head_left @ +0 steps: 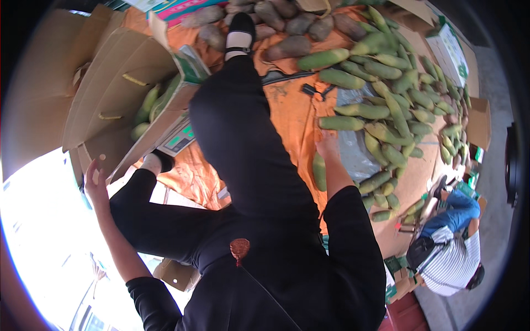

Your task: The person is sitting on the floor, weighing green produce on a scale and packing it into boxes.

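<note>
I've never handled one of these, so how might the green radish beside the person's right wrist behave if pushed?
The green radish would probably roll sideways, since its body looks long and rounded. It is likely stiff: similar piled radishes lie across one another without visibly sagging. It may feel fairly heavy, as it looks thick.

Own hands (97, 189) — two; green radishes (398, 115) — dozens; scale (178, 138), pendant (239, 249), co-worker (450, 266) — one each.
</note>
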Motion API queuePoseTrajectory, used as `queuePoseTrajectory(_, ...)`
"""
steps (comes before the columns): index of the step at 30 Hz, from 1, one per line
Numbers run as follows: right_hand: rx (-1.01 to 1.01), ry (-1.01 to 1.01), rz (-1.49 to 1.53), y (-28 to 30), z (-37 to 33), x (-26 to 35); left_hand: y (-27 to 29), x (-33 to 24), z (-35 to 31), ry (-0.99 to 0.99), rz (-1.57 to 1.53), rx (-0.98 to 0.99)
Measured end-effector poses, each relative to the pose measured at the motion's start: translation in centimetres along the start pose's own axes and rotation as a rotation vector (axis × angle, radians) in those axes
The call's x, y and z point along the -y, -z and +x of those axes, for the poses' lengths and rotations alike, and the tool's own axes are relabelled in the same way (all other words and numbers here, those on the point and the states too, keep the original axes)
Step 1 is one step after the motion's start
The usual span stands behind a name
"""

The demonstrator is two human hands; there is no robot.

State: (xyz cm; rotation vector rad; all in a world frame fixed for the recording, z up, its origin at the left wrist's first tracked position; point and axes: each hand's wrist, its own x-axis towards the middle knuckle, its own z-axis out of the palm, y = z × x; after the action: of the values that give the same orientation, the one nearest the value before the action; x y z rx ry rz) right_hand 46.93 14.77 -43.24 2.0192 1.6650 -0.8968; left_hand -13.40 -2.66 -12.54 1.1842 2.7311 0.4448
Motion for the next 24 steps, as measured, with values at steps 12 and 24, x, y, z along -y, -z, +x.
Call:
queuePoseTrajectory(12,-0.228,0.102,0.171,-1.1,0.5,-1.4,0.4,-3.4,-0.5,-0.023,-0.017,-0.043)
queuePoseTrajectory(24,0.054,-0.044,0.976,1.5,-6.5,-3.9,0.8,-3.9,-0.8,-0.055,-0.058,-0.123)
